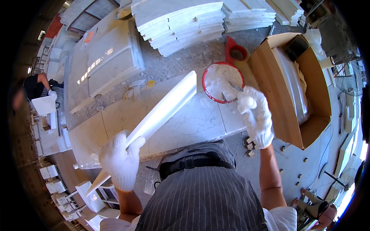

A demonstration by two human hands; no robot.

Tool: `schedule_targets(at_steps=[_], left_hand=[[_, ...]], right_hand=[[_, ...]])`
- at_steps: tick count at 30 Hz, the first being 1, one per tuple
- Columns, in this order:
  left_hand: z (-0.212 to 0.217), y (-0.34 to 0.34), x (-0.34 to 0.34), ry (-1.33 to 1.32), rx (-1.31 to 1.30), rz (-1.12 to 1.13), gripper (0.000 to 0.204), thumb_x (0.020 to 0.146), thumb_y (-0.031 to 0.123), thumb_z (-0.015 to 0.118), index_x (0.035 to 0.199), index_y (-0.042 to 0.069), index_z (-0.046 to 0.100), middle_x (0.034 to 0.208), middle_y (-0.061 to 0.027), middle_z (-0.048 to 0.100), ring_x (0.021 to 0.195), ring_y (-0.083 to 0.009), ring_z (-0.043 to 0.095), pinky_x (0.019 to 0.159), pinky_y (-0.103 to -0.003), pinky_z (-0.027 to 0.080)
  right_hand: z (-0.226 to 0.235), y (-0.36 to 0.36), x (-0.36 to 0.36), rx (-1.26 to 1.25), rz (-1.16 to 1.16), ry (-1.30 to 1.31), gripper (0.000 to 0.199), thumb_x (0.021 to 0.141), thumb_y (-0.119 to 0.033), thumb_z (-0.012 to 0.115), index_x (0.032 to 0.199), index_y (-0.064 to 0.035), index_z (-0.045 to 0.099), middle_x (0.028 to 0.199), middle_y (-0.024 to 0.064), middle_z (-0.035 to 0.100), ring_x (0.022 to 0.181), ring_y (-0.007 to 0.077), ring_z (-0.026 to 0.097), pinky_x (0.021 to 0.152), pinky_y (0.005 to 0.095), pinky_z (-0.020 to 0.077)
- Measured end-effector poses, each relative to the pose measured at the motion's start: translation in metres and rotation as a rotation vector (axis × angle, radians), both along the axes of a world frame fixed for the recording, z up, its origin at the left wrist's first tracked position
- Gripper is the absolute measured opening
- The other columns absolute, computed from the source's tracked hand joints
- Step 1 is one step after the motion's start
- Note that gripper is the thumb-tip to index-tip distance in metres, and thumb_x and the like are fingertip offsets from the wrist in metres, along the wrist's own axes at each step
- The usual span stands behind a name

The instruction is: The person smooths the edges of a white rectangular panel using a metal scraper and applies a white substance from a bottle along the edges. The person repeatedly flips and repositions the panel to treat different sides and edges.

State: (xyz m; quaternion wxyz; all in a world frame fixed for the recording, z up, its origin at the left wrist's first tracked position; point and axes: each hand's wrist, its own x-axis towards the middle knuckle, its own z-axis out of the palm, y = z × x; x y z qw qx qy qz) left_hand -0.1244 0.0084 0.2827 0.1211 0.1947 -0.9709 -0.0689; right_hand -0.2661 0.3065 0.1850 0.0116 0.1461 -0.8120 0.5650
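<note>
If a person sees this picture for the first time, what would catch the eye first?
Probably the long white stone strip, gripped by the gloved left hand and running slantwise over the marble slab. Next, the gloved right hand holds a tool at the red-rimmed bowl of white paste, beside an open cardboard box.

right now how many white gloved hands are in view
2. The left hand grips a long white stone strip low in the view; the right hand holds a tool over the red-rimmed bowl. Others may be hidden.
</note>
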Motion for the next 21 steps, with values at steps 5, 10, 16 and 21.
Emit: schedule_targets(at_steps=[5, 10, 16, 21], left_hand=[[-0.002, 0.000, 0.001, -0.003, -0.066, -0.022, 0.027, 0.073, 0.022, 0.079, 0.089, 0.003, 0.068, 0.077, -0.0141, 0.066, 0.069, -0.0311, 0.062, 0.065, -0.038, 0.048], [-0.006, -0.003, 0.003, 0.044, -0.110, -0.053, 0.036, 0.070, 0.035, 0.082, 0.087, 0.007, 0.069, 0.073, -0.0101, 0.066, 0.064, -0.0305, 0.062, 0.059, -0.039, 0.046], [-0.003, -0.003, 0.000, 0.008, -0.080, -0.038, 0.032, 0.072, 0.029, 0.081, 0.088, 0.004, 0.068, 0.074, -0.0128, 0.065, 0.066, -0.0311, 0.062, 0.062, -0.039, 0.047], [-0.002, -0.004, -0.001, -0.002, -0.075, -0.031, 0.030, 0.074, 0.026, 0.079, 0.088, 0.003, 0.068, 0.074, -0.0140, 0.065, 0.066, -0.0307, 0.062, 0.063, -0.039, 0.048]], right_hand=[[0.048, 0.002, -0.042, 0.112, 0.195, 0.145, 0.064, 0.081, -0.012, 0.077, 0.139, -0.0049, 0.053, 0.128, 0.0149, 0.063, 0.112, 0.0242, 0.064, 0.096, 0.0374, 0.0507], [0.073, -0.009, -0.061, -0.027, 0.314, -0.078, 0.060, 0.077, -0.022, 0.081, 0.132, -0.0060, 0.060, 0.115, 0.0106, 0.070, 0.103, 0.0213, 0.069, 0.091, 0.0356, 0.0557], [0.083, -0.019, -0.076, 0.023, 0.451, -0.091, 0.058, 0.078, -0.030, 0.081, 0.129, -0.0082, 0.063, 0.115, 0.0110, 0.070, 0.102, 0.0210, 0.070, 0.089, 0.0372, 0.0576], [0.087, -0.023, -0.081, 0.042, 0.491, -0.072, 0.052, 0.083, -0.033, 0.078, 0.127, -0.0093, 0.064, 0.116, 0.0115, 0.070, 0.102, 0.0211, 0.070, 0.087, 0.0368, 0.0583]])
